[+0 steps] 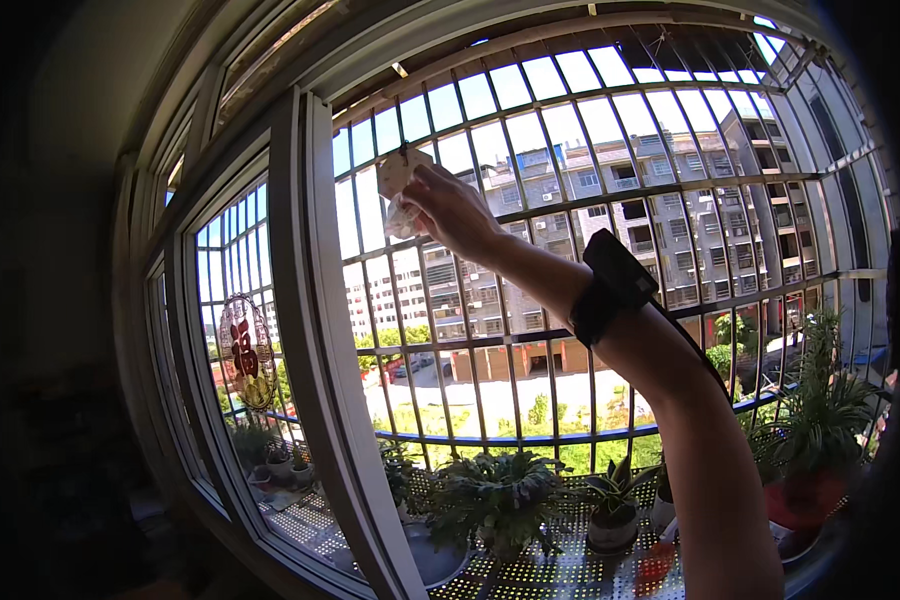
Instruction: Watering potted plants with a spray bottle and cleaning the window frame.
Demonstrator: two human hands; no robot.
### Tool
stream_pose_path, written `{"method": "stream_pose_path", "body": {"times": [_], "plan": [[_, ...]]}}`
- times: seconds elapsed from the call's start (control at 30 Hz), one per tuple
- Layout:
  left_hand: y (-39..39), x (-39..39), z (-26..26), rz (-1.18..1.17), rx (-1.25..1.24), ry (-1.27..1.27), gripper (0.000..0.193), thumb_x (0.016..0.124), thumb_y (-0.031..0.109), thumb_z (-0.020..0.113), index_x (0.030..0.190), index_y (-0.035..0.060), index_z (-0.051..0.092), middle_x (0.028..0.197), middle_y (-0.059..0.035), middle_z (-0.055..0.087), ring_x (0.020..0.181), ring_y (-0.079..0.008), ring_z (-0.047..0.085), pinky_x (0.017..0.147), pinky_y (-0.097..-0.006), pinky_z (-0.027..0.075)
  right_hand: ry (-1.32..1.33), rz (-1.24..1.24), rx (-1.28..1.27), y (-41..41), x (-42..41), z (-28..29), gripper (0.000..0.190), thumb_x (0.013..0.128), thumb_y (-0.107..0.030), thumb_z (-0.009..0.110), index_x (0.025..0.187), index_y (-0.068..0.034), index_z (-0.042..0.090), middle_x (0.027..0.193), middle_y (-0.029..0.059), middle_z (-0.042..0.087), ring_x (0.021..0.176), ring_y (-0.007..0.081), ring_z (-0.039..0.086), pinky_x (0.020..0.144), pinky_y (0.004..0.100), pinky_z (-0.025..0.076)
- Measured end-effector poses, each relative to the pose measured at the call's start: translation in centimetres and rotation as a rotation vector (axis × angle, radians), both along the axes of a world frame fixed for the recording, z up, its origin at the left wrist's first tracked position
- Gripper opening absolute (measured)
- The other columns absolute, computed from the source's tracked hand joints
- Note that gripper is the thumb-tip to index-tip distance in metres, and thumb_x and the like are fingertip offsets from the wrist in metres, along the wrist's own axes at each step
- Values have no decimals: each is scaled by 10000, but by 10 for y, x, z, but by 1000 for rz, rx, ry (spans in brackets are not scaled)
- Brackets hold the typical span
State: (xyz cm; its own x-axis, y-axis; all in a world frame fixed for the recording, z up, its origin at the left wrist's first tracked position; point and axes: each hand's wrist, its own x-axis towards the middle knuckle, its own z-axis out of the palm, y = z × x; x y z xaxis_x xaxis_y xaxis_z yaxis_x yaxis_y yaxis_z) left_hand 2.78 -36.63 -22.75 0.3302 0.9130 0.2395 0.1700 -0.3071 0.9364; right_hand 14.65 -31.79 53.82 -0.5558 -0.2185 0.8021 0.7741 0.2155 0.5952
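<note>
My right hand [450, 210] reaches out through the open window, raised toward the upper left. Its fingers close on a crumpled, whitish, partly see-through piece of material [400, 220], perhaps tissue or thin plastic. Just above the fingers is a flat, pale, angular piece [397, 174]. A dark hook or tie at its top meets the metal security grille [507, 339]. Whether my fingers also grip this pale piece is unclear. A black device on a strap [607, 289] sits around my right forearm. My left hand is out of view.
Left of my arm stands the sliding window's upright frame [345, 375]; a red and gold decoration [247, 352] is on its glass. A leafy potted plant [502, 495], a snake plant [615, 502] and a spiky plant [817, 405] stand on the perforated ledge [540, 577].
</note>
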Motion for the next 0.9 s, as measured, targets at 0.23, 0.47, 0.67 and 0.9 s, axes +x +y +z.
{"method": "stream_pose_path", "body": {"times": [0.23,0.47,0.67,0.9], "plan": [[-26,-21,32,-70,43,-102,559,872,177,646,1373,73,421,1265,-198,527,1146,-350,538,980,-420,436,-156,-163,635,-45,-59,124,75,730,-47,654,803,-45,638,964,110,609,980,244,616,682,341,575],[-30,-19,63,-71,-35,66,547,876,245,641,1356,65,448,1266,-201,539,1145,-346,550,957,-424,450,-178,-579,531,-61,-51,172,29,720,-99,697,703,-90,676,815,103,668,906,242,667,688,365,578],[-27,-5,68,-163,-27,82,548,874,249,643,1353,63,451,1261,-200,542,1141,-346,552,956,-423,451,-269,-768,551,-135,21,185,35,708,-129,706,726,-103,720,882,118,682,899,264,680,780,358,569],[-45,32,72,-263,-24,90,549,872,253,645,1349,61,454,1255,-200,547,1137,-345,555,955,-422,451,-318,-778,615,-231,125,188,132,918,-144,558,920,-20,603,890,150,623,866,314,646,790,374,554]]}}
